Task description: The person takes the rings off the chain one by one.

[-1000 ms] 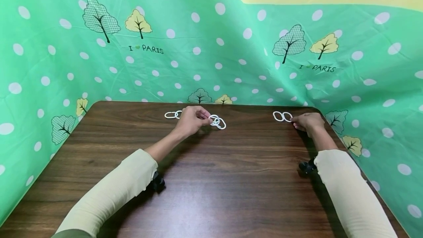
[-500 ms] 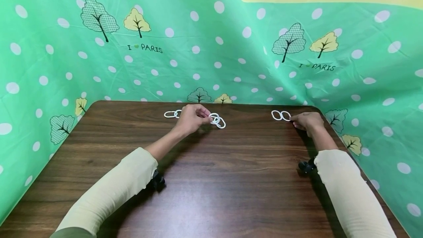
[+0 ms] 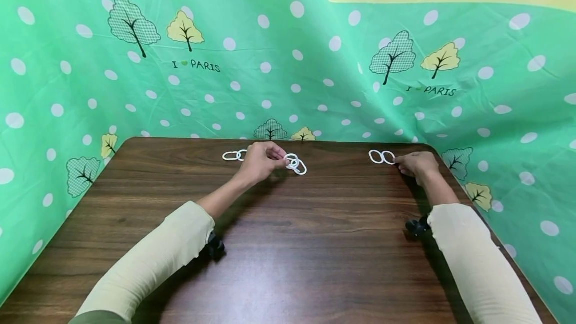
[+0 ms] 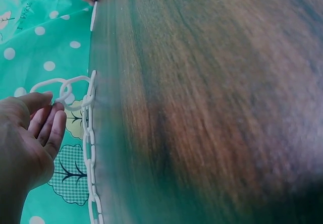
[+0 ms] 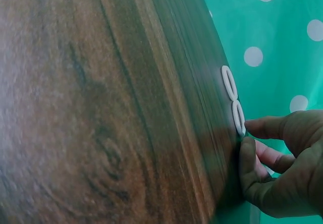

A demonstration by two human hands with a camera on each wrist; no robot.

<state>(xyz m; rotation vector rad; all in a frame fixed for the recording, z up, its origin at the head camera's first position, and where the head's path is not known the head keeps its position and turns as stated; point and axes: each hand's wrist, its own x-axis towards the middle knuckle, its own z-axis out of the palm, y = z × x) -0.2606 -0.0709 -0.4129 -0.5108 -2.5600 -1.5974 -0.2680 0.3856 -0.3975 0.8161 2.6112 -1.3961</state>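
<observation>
White oval chain links lie near the table's far edge. My left hand pinches a link of a white chain between thumb and fingertips, and linked rings hang from it toward the right. In the left wrist view, the held link is raised, and the chain runs down along the table edge past the left hand. Over at the far right, two white oval links sit end to end on the table. My right hand pinches the near end of this pair, thumb and finger meeting there.
More of the chain shows left of the left hand, which partly covers it. The brown wooden table ends at a green dotted cloth hung behind and at both sides. Black wrist cameras sit under the sleeves.
</observation>
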